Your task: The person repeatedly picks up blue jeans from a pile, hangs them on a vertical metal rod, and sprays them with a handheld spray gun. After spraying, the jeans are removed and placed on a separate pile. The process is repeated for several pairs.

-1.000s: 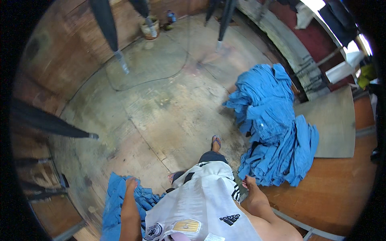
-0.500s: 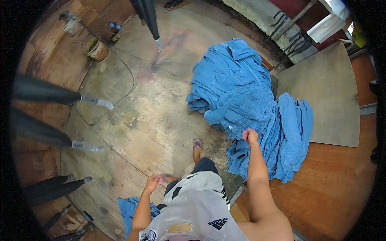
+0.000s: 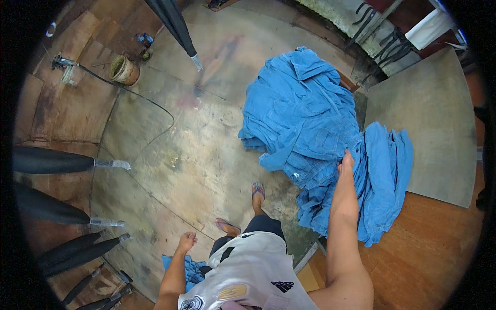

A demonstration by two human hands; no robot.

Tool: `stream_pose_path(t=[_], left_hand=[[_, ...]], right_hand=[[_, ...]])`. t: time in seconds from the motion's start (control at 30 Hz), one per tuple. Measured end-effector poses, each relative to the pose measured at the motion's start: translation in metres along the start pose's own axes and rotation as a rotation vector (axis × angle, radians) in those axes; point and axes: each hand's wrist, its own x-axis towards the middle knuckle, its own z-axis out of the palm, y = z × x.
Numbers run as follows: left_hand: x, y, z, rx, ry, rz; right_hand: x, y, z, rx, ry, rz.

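A large heap of blue denim garments [image 3: 294, 108] lies to the right in front of me. Beside it hang more folded blue denim pieces [image 3: 387, 175]. My right hand [image 3: 347, 161] is at the near edge of the heap, its fingers closed on the edge of a blue denim garment [image 3: 330, 147] with a stitched pocket; the fingertips are partly hidden. My left hand [image 3: 187, 241] hangs over the floor at my left side, fingers curled, with nothing visible in it. Another blue denim piece [image 3: 194, 271] lies low beside my left forearm, partly covered by it.
Dark covered poles with clear-wrapped tips [image 3: 111, 164] jut in from the left, and another hangs at the top [image 3: 178, 26]. A dirty bucket [image 3: 124, 71] and a black cable [image 3: 150, 101] are at the far left. A large flat board [image 3: 426, 129] stands right of the heap.
My right hand has moved forward and right onto the garment's edge and closed there. My left hand has shifted slightly left and its fingers have curled in. The view has turned a little.
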Motion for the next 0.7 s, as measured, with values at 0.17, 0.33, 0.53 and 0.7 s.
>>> stream_pose_path(t=[0.17, 0.33, 0.53, 0.7], left_hand=[[-0.004, 0.103, 0.034, 0.003, -0.067, 0.233], [-0.061, 0.217, 0.043, -0.4, -0.256, 0.485], [-0.118, 0.254, 0.05, -0.661, -0.36, 0.525], [-0.136, 0.234, 0.055, -0.22, -0.266, 0.555]], right_hand=[[-0.18, -0.02, -0.006, -0.051, -0.095, -1.252], [-0.374, 0.025, -0.072, -0.362, -0.878, -1.448], [-0.489, 0.107, -0.115, -0.771, -1.39, -1.184], [-0.516, 0.148, -0.133, -0.541, -1.485, -0.575]])
